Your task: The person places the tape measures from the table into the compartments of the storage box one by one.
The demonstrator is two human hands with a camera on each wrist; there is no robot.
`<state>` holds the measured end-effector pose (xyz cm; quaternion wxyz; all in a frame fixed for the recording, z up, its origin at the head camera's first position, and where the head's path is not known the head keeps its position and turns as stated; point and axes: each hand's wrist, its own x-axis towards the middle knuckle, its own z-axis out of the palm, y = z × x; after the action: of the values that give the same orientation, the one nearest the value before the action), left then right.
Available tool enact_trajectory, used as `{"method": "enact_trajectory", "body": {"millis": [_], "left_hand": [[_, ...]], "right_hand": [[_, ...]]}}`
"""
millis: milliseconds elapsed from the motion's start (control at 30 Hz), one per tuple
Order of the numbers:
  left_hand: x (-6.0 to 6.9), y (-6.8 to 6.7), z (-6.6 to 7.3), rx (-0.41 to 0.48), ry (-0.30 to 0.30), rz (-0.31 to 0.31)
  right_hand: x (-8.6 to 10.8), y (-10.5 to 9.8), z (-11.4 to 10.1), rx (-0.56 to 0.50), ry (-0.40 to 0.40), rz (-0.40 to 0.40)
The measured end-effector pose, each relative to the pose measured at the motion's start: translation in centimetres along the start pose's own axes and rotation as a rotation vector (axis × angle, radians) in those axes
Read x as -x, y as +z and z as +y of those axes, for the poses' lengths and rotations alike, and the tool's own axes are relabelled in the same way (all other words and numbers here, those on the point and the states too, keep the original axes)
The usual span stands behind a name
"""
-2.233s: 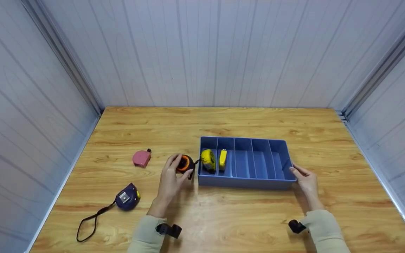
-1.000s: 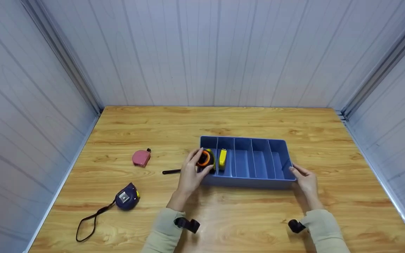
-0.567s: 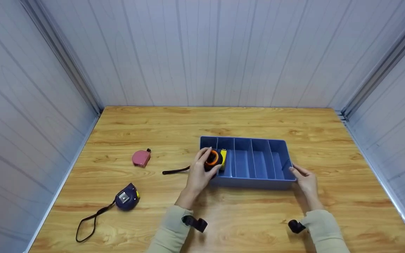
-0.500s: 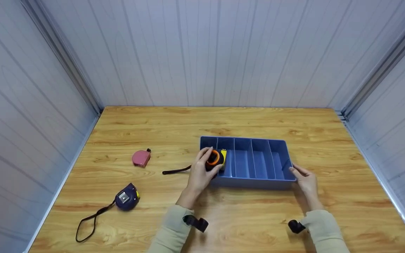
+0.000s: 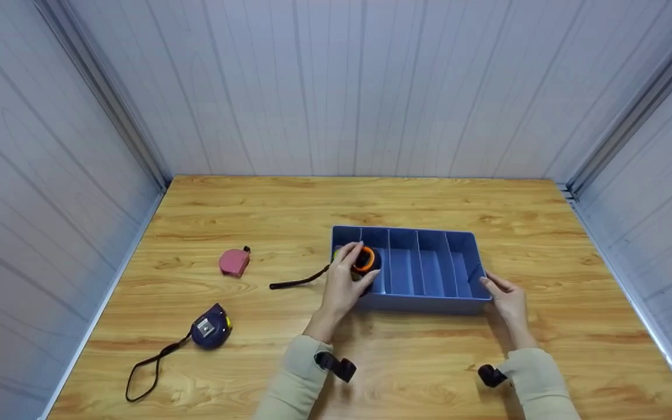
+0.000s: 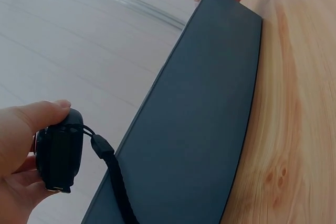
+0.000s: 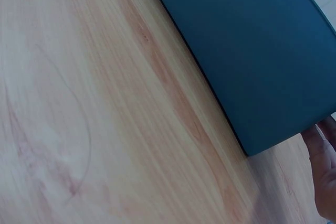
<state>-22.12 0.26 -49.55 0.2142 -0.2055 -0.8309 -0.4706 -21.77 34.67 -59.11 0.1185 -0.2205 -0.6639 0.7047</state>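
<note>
Pinched between the thumb and fingers of the left hand is a black and orange tape measure, over the left compartments of a blue divided box. In the left wrist view the tape measure is above the box's rim, and its black strap hangs over the side wall. The yellow tape measures in the two leftmost compartments are mostly hidden behind the left hand and the held one. The right hand grips the box's right end, thumb on the rim; the right wrist view shows its fingers at the corner.
A pink tape measure lies on the wooden table left of the box. Nearer the front left is a dark blue tape measure with a looped strap. Pale panel walls stand at the back and both sides.
The left hand has carried the black and orange tape measure rightward from the box's left side to above its second compartment, its strap trailing. The right hand has stayed on the box's right end.
</note>
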Motion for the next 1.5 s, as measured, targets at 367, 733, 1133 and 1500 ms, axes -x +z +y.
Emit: {"method": "enact_trajectory", "body": {"millis": [367, 733, 1133, 1500], "left_hand": [[-0.6, 1.3, 0.7, 0.035, -0.042, -0.05], [-1.2, 2.6, 1.0, 0.074, -0.061, -0.084], [-1.9, 4.0, 1.3, 0.032, -0.042, -0.13], [-2.7, 5.3, 1.9, -0.014, -0.043, -0.168]], "right_hand": [[1.0, -0.2, -1.1, 0.132, -0.057, -0.019], [-0.9, -0.4, 0.7, -0.008, 0.012, 0.02], [-1.3, -0.6, 1.0, 0.266, -0.054, 0.094], [-1.1, -0.5, 0.8, 0.113, 0.021, 0.063]]}}
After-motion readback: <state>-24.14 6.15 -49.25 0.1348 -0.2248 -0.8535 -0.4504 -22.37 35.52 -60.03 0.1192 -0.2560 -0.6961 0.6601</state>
